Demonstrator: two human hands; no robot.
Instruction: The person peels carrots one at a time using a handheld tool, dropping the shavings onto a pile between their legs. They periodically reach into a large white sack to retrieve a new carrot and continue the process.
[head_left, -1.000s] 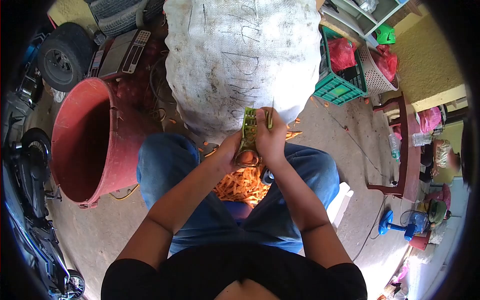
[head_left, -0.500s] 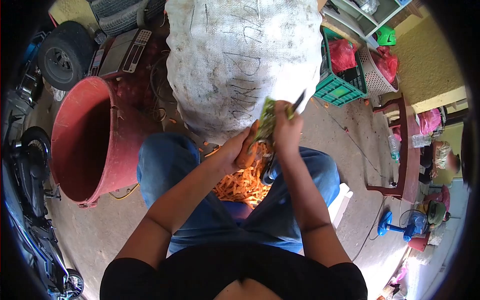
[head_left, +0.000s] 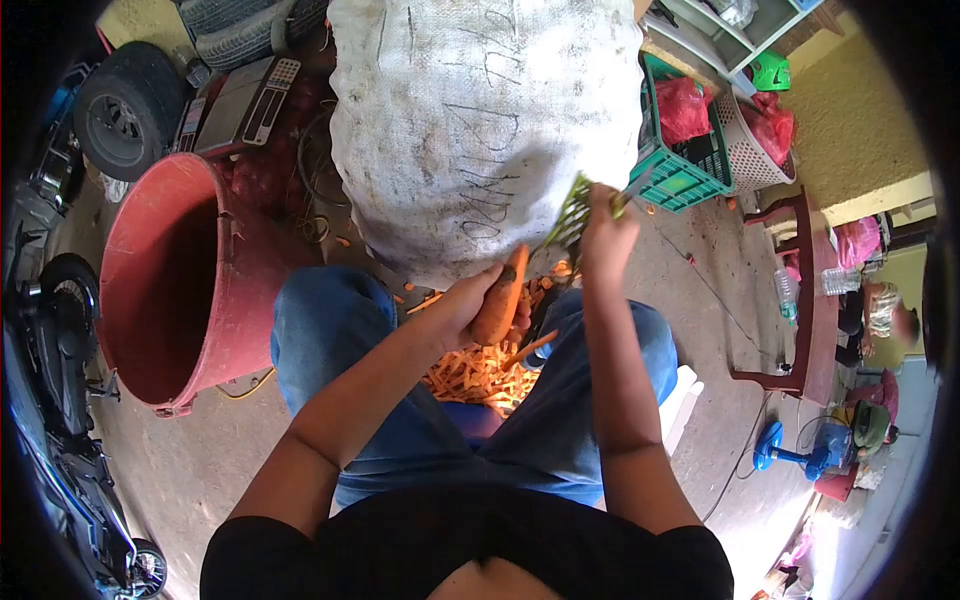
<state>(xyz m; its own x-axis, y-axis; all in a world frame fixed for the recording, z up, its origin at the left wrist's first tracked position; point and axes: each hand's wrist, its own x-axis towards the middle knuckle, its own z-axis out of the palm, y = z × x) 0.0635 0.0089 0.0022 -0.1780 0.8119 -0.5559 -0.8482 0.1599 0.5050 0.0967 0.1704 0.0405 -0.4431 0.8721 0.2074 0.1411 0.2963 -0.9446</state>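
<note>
My left hand is closed around a large carrot, which points up and away, partly peeled to bright orange. My right hand grips a green slotted peeler, its slotted part just right of the carrot's tip and apart from it. A blade-like piece sticks out beyond my right fingers. Between my knees lies a heap of orange peelings over something blue. One loose strip hangs above the heap.
A big white sack with writing stands in front. At left are a red barrel, a wheel and a motorcycle. At right are a green crate, a reddish wooden bench, a blue fan and another person.
My right hand has moved right and slightly away from me with the peeler, off the carrot. More bright orange shows on the carrot, and a loose strip has appeared below it.
</note>
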